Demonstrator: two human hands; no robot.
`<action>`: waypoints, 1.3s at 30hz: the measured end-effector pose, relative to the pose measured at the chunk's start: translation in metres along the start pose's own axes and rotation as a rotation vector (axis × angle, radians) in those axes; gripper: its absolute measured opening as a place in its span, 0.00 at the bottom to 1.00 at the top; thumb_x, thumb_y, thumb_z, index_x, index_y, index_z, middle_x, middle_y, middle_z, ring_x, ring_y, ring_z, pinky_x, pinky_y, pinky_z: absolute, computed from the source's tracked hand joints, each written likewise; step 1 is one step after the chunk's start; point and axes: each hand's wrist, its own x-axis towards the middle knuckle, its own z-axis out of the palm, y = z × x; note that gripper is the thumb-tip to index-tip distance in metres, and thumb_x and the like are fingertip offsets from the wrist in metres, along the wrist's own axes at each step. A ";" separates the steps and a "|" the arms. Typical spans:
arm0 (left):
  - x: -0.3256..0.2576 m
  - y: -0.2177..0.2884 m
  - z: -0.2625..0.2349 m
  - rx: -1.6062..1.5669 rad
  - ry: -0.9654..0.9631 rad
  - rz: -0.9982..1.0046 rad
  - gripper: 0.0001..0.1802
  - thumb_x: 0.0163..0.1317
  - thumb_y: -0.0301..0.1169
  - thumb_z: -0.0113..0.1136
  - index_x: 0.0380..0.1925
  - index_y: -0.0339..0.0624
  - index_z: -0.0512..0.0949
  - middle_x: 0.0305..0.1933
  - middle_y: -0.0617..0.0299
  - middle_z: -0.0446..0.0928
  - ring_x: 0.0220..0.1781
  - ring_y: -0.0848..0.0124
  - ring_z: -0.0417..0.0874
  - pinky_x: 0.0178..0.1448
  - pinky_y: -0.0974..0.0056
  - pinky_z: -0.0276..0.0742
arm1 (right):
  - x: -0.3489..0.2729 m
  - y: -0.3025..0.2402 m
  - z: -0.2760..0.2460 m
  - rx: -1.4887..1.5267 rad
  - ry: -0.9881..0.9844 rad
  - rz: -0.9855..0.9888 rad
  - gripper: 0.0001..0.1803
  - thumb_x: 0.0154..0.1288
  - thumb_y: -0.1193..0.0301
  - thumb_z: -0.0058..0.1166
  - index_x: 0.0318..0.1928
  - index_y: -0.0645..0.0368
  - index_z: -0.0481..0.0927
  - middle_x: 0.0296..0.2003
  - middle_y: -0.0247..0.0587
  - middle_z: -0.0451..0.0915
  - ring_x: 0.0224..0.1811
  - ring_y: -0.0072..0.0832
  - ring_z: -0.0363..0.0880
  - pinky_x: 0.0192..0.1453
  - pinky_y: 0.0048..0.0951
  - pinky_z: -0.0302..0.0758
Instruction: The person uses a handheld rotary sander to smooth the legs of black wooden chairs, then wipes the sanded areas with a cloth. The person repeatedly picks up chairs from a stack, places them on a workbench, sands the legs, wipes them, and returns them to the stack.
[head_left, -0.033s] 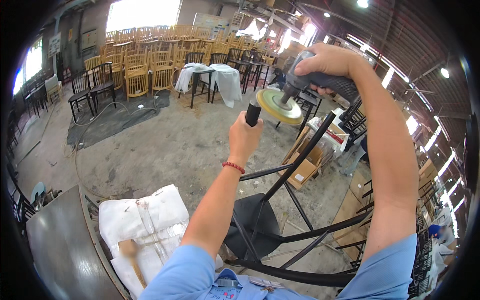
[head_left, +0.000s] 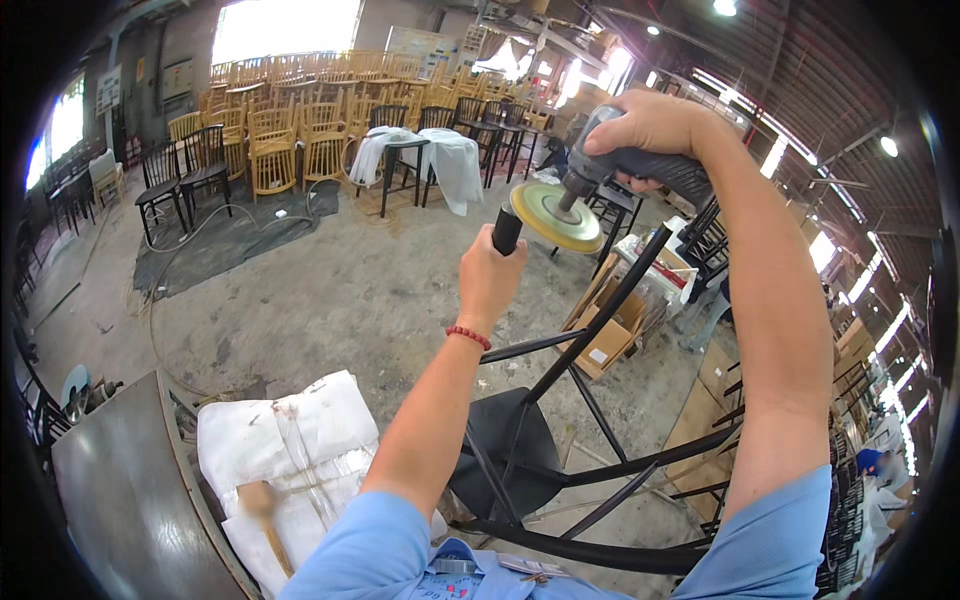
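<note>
My left hand [head_left: 488,275] is wrapped round the upper end of a black chair leg [head_left: 507,232]. This leg belongs to a black wooden chair [head_left: 510,445] tipped over in front of me, its other legs and rails slanting across the view. Up and to the right, my right hand [head_left: 650,130] grips the dark handle of a power sander [head_left: 670,172]. The sander's round yellow-rimmed disc [head_left: 555,218] is right beside the leg's tip; whether they touch I cannot tell.
A white padded bundle [head_left: 285,430] bears a wooden mallet-like tool [head_left: 258,500] at lower left, next to a dark-topped table [head_left: 130,490]. An open cardboard box [head_left: 610,340] stands beyond the chair. Stacked wooden chairs [head_left: 275,145] line the back, with a hose [head_left: 155,330] across the floor.
My right hand and the sander have shifted slightly left, bringing the disc closer to the leg's tip. My left hand has barely moved.
</note>
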 end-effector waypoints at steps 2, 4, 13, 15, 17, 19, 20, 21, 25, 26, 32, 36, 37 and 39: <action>0.000 -0.002 -0.001 -0.007 0.007 -0.012 0.15 0.56 0.37 0.65 0.34 0.37 0.76 0.28 0.51 0.80 0.31 0.57 0.82 0.38 0.58 0.75 | 0.013 -0.002 0.006 -0.022 -0.008 0.035 0.24 0.57 0.61 0.62 0.47 0.68 0.75 0.24 0.47 0.79 0.17 0.27 0.78 0.17 0.26 0.75; -0.001 -0.002 0.001 -0.034 -0.002 -0.023 0.14 0.57 0.37 0.64 0.35 0.37 0.76 0.29 0.51 0.80 0.31 0.57 0.82 0.38 0.58 0.75 | 0.019 -0.001 0.010 -0.042 0.043 0.056 0.27 0.56 0.61 0.62 0.49 0.69 0.73 0.24 0.48 0.79 0.18 0.28 0.78 0.17 0.27 0.75; 0.007 -0.001 0.001 -0.040 -0.020 -0.006 0.13 0.58 0.36 0.62 0.36 0.39 0.75 0.31 0.45 0.81 0.38 0.45 0.82 0.41 0.51 0.76 | 0.024 0.007 -0.002 -0.067 0.003 0.079 0.29 0.55 0.61 0.63 0.51 0.69 0.71 0.23 0.47 0.79 0.16 0.29 0.78 0.16 0.28 0.76; 0.005 -0.001 0.002 -0.047 0.007 0.032 0.13 0.58 0.36 0.63 0.34 0.38 0.74 0.27 0.49 0.79 0.31 0.53 0.81 0.38 0.55 0.75 | 0.021 0.014 -0.008 -0.043 -0.038 0.062 0.29 0.55 0.61 0.63 0.51 0.69 0.71 0.23 0.47 0.79 0.17 0.29 0.79 0.16 0.28 0.76; 0.004 0.001 0.003 -0.052 -0.006 0.025 0.13 0.58 0.36 0.63 0.34 0.37 0.74 0.27 0.49 0.79 0.31 0.53 0.81 0.38 0.56 0.74 | 0.020 0.016 -0.008 -0.028 -0.050 0.057 0.29 0.55 0.61 0.63 0.50 0.69 0.71 0.23 0.47 0.79 0.17 0.29 0.79 0.16 0.28 0.76; 0.005 0.001 0.002 -0.048 -0.051 -0.021 0.14 0.58 0.36 0.62 0.35 0.38 0.74 0.31 0.46 0.81 0.37 0.45 0.82 0.41 0.51 0.75 | 0.020 0.013 -0.008 -0.023 -0.029 0.052 0.29 0.55 0.61 0.63 0.50 0.69 0.71 0.23 0.48 0.79 0.17 0.29 0.79 0.16 0.28 0.76; 0.006 0.002 0.001 -0.046 -0.047 -0.020 0.14 0.58 0.36 0.62 0.36 0.38 0.74 0.31 0.46 0.81 0.37 0.45 0.82 0.41 0.51 0.75 | 0.021 0.011 -0.005 -0.027 0.001 0.044 0.27 0.55 0.61 0.63 0.48 0.69 0.73 0.24 0.48 0.79 0.17 0.29 0.79 0.17 0.28 0.76; 0.007 0.002 0.001 -0.044 -0.044 -0.019 0.14 0.58 0.36 0.62 0.36 0.38 0.74 0.30 0.46 0.80 0.37 0.45 0.82 0.40 0.51 0.75 | 0.023 0.008 -0.002 -0.032 0.031 0.035 0.25 0.55 0.60 0.63 0.45 0.69 0.75 0.24 0.48 0.79 0.17 0.29 0.79 0.17 0.28 0.76; 0.006 0.003 0.001 -0.017 -0.038 -0.017 0.14 0.59 0.36 0.62 0.36 0.38 0.74 0.30 0.46 0.80 0.37 0.45 0.82 0.40 0.51 0.75 | 0.026 0.003 0.001 -0.032 0.053 0.071 0.24 0.56 0.60 0.62 0.43 0.69 0.76 0.24 0.48 0.79 0.17 0.29 0.78 0.18 0.28 0.76; 0.006 0.002 0.001 -0.029 -0.027 -0.015 0.13 0.59 0.36 0.63 0.35 0.38 0.74 0.29 0.48 0.80 0.34 0.50 0.81 0.39 0.54 0.75 | 0.026 0.004 0.001 -0.044 0.049 0.085 0.24 0.55 0.60 0.62 0.43 0.69 0.76 0.24 0.48 0.79 0.17 0.29 0.78 0.18 0.28 0.76; 0.005 -0.003 0.000 -0.074 -0.017 0.016 0.13 0.58 0.36 0.63 0.33 0.37 0.74 0.25 0.53 0.78 0.27 0.60 0.79 0.36 0.59 0.74 | 0.020 0.011 -0.004 0.002 -0.021 0.089 0.24 0.55 0.61 0.63 0.44 0.69 0.75 0.23 0.48 0.79 0.17 0.30 0.78 0.17 0.28 0.76; 0.005 -0.002 0.002 -0.088 0.004 0.020 0.14 0.58 0.35 0.63 0.33 0.37 0.74 0.25 0.53 0.77 0.27 0.61 0.79 0.36 0.59 0.74 | 0.024 0.004 0.001 0.013 -0.012 0.082 0.25 0.56 0.62 0.62 0.47 0.67 0.73 0.24 0.48 0.79 0.17 0.29 0.78 0.16 0.27 0.76; 0.005 -0.002 0.002 -0.090 0.014 0.023 0.14 0.58 0.35 0.64 0.33 0.36 0.74 0.25 0.53 0.77 0.27 0.61 0.79 0.36 0.59 0.74 | 0.025 0.003 0.002 0.002 -0.007 0.077 0.25 0.56 0.61 0.62 0.47 0.67 0.73 0.24 0.49 0.79 0.17 0.29 0.78 0.17 0.27 0.76; 0.006 -0.002 0.001 -0.071 0.018 0.021 0.14 0.57 0.36 0.64 0.33 0.36 0.73 0.26 0.52 0.78 0.29 0.60 0.80 0.37 0.58 0.74 | 0.021 0.002 0.001 -0.022 0.023 0.087 0.24 0.56 0.62 0.62 0.47 0.67 0.73 0.25 0.49 0.79 0.18 0.29 0.79 0.17 0.27 0.76</action>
